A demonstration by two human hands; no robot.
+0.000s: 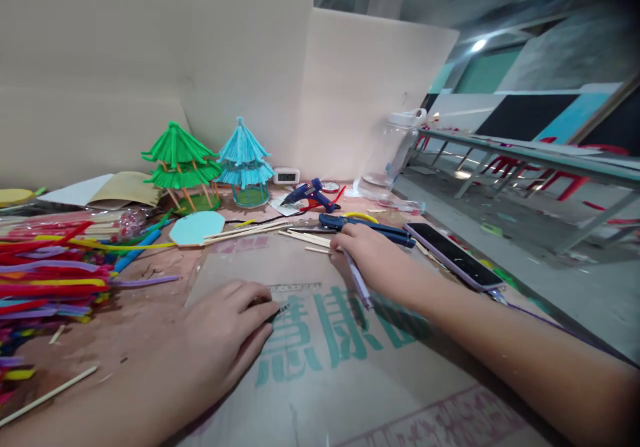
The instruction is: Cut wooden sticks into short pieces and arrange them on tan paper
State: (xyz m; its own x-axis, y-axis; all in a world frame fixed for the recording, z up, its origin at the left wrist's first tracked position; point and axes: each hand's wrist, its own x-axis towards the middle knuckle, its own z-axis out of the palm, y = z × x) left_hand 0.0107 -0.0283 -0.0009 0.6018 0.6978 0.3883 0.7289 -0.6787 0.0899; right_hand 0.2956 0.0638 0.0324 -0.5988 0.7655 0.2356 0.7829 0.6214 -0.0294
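Observation:
My left hand point(227, 330) lies on a sheet of brown cardboard point(345, 380) printed with green characters, its fingers curled over the end of a clear ruler point(295, 288). My right hand point(367, 250) rests further back on the cardboard, closed round a purple pen point(359, 283) that points toward me. Its fingertips touch a few thin wooden sticks point(305, 237). Just beyond the right hand lie blue-handled scissors point(373, 227).
A pile of coloured pipe cleaners point(50, 273) fills the left. A green pavilion model point(181, 167), a blue one point(245, 163), a blue glue gun point(310, 195) and a light blue octagon point(197, 227) stand behind. A phone point(453, 255) lies near the right edge.

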